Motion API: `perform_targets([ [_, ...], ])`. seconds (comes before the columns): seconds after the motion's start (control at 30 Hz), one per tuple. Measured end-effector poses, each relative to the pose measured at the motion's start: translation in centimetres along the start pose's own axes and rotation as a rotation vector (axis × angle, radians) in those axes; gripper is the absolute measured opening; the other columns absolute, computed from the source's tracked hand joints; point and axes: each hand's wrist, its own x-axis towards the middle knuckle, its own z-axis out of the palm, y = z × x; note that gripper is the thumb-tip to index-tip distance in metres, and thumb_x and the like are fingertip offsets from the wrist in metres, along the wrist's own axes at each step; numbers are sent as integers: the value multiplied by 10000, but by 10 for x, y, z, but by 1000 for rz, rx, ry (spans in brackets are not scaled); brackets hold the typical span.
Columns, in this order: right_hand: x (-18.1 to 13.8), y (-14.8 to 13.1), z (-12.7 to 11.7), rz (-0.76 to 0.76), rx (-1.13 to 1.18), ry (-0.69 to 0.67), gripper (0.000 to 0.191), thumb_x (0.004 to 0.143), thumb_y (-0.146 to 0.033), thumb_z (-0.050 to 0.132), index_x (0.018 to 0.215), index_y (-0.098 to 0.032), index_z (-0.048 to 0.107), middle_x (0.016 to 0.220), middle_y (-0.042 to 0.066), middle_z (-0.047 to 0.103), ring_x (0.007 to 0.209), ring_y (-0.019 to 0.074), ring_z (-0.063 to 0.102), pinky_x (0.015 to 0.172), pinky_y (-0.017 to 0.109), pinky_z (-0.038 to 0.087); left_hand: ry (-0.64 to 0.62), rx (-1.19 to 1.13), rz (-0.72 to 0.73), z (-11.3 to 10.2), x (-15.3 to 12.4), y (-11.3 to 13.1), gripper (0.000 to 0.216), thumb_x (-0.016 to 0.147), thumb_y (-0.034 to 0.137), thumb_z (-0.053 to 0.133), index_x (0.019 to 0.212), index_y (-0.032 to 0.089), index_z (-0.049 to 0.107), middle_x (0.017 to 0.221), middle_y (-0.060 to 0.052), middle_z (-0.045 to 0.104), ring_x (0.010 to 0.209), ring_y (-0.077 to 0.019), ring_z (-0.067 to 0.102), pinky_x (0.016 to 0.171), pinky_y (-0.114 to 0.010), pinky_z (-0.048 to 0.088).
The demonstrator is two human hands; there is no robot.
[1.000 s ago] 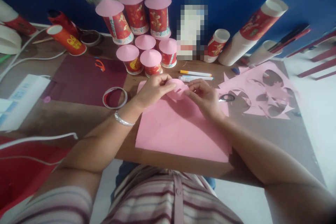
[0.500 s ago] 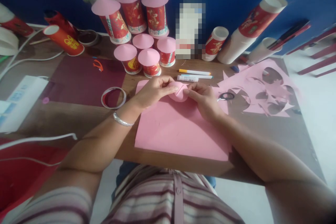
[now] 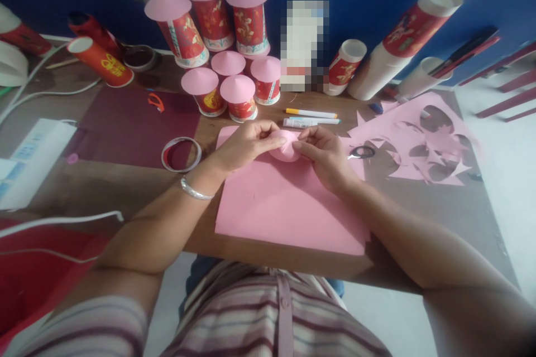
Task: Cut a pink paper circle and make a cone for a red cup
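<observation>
Between my two hands is a small pink paper disc point(image 3: 285, 152), curved into a shallow cone with a slit or overlap running across it. My left hand point(image 3: 250, 144) pinches its left side, thumb on top. On the right side, my right hand point(image 3: 322, 153) grips the edge between thumb and fingers. Pink paper sheets point(image 3: 288, 206) lie flat on the table under both hands. Just beyond the disc are a glue stick point(image 3: 299, 122) and a yellow-capped marker point(image 3: 311, 114). Scissors with black handles point(image 3: 362, 152) rest to the right of my right hand.
Red paper tubes with pink cone roofs point(image 3: 238, 95) stand at the back. Pink offcuts with round holes point(image 3: 422, 139) lie at right, near tall paper rolls point(image 3: 377, 70). A tape roll point(image 3: 181, 154), an orange clip-like tool point(image 3: 156, 101) and a white power strip point(image 3: 33, 164) lie at left.
Both hands keep their grip on the pink disc and have barely moved. The slit across it looks narrower now, its edges drawn closer or overlapped. The view has shifted very slightly.
</observation>
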Motion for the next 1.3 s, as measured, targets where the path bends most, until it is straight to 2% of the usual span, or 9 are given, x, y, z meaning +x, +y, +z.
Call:
perform_targets([
  [0.13,1,2,-2,1,-4,-2,504,705,-493,918,1009,-260,589,752,-54,641,667,141,604,662,298,515,0,-44,-27,1,0,-3,281,817,420,791,854,169,668,817,-11,675,780,-145,601,736,-287,441],
  [0.33,1,-1,0,-10,33,0,574,686,-481,950,1076,-258,592,739,-68,639,650,128,597,646,281,505,8,-142,-81,3,-1,-3,389,838,424,806,1085,160,664,925,-42,734,855,-157,668,796,-291,489],
  [0.47,0,-2,2,-4,48,-8,592,657,-491,974,1070,-266,613,749,-66,659,662,136,618,658,290,530,27,-90,-91,4,-2,-1,406,812,406,822,1095,162,665,864,-23,707,773,-141,646,718,-276,480],
  [0.63,-1,-1,1,-21,13,-33,556,713,-481,945,1100,-266,609,786,-54,670,693,144,643,684,299,555,-18,-41,-75,4,-1,-6,441,781,343,848,1143,181,657,716,46,573,619,-94,535,591,-245,408],
  [0.87,-6,-5,3,-25,-4,-77,518,761,-456,926,1123,-265,609,784,-43,683,728,181,709,753,353,594,-64,-74,-15,3,-1,-12,456,806,269,822,1202,200,607,732,45,610,724,-138,670,680,-268,506],
  [0.97,-7,-8,6,-10,-11,-67,514,761,-466,929,1117,-256,622,808,-30,698,764,188,725,770,356,595,-60,-9,12,3,-2,-9,448,813,248,812,1198,194,592,717,55,580,667,-109,608,624,-243,442],
  [1.1,-7,-8,6,-23,-21,-53,530,728,-463,948,1103,-256,636,790,-40,694,716,161,685,705,327,569,-57,101,19,5,-4,-5,440,811,236,792,1200,202,588,687,74,502,600,-88,481,574,-245,347],
  [1.3,-5,-4,3,-73,-37,-57,483,761,-360,914,1134,-256,625,739,-57,692,659,149,656,679,319,552,-82,152,22,7,-5,-3,463,781,176,758,1203,191,568,706,71,484,668,-110,493,621,-261,361],
])
